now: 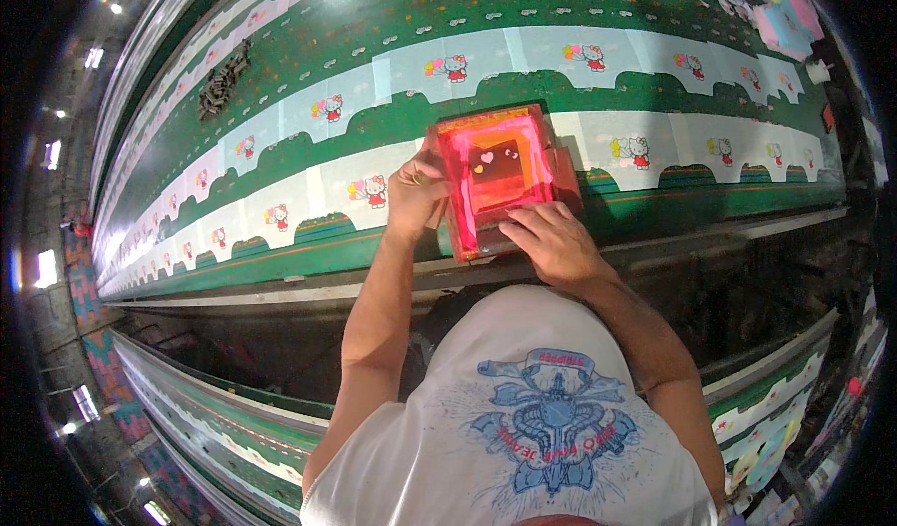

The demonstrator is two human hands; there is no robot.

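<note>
A screen printing frame (491, 118) with a pink-red border lies on the near row of white cut pieces (687, 134) along a long green table. Through its mesh a dark area with small heart shapes shows. My left hand (416, 197) grips the frame's left side, thumb and fingers around the edge. At the near right edge, my right hand (559, 246) has its fingers closed over the frame's border; what lies under the fingertips is partly hidden. Pieces on both sides of the frame carry a cartoon cat print (639, 152) with balloons.
A second row of pale blue pieces (533, 54) runs behind on the green table (654, 92). A crumpled dark strip (222, 82) lies at the far left. Coloured sheets (790, 12) sit at the far right. Another printed table (224, 423) stands at my lower left.
</note>
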